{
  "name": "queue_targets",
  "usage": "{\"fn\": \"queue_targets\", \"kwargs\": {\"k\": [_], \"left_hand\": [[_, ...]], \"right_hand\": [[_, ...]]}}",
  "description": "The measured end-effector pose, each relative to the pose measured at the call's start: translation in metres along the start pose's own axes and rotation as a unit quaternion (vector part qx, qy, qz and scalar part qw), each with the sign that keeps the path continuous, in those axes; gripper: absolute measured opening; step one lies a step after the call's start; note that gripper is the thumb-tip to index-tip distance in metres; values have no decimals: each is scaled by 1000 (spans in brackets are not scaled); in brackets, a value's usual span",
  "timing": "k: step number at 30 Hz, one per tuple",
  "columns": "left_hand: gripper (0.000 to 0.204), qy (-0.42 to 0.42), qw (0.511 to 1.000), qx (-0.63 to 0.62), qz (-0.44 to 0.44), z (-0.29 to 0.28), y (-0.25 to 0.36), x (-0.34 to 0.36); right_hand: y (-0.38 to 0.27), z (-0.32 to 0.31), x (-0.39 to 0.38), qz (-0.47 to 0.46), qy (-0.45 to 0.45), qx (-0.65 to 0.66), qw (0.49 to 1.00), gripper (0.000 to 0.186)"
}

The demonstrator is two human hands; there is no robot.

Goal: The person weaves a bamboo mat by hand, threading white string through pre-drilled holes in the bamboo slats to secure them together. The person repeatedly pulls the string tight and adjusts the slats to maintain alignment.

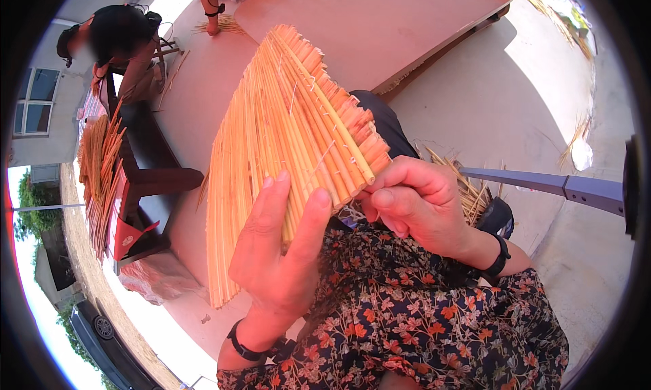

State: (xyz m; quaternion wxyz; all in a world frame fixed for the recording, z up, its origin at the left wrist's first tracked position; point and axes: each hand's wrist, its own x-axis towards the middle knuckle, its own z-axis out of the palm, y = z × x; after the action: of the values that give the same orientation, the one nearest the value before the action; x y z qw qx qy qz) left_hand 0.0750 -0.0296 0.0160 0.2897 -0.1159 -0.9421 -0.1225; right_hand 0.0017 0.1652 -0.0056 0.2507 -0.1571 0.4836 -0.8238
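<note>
A fan-shaped mat of pale yellow straw stalks (258,146), laced with white thread, fills the middle of the head view, its stacked cut ends along the right side. My left hand (274,247) grips its lower part, thumb and fingers lying on the stalks. My right hand (413,207) is closed at the mat's lower right corner, fingertips pinched by some white thread; what exactly they hold is hidden. Below both hands is my dark floral-patterned clothing (420,308).
A bent-over person (115,37) is at a dark bench (156,183) with straw bundles (102,166) at left. Another person's hand (213,25) is near the top. A low table (393,24) stands ahead; a metal bar (529,182) and more straw (468,193) lie at right.
</note>
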Motion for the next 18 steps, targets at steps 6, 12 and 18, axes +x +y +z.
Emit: {"fn": "queue_targets", "kwargs": {"k": [6, 12, 18], "left_hand": [[36, -33, 999, -6, 26, 2, -1, -4], [40, -33, 998, -13, 45, 1, 0, -1], [47, -36, 997, -19, 63, 1, 0, 5]], "right_hand": [[18, -14, -10, 49, -11, 31, 998, 15], [24, -17, -14, 55, -15, 50, 997, 19], [28, -16, -21, 33, -1, 43, 999, 20]]}}
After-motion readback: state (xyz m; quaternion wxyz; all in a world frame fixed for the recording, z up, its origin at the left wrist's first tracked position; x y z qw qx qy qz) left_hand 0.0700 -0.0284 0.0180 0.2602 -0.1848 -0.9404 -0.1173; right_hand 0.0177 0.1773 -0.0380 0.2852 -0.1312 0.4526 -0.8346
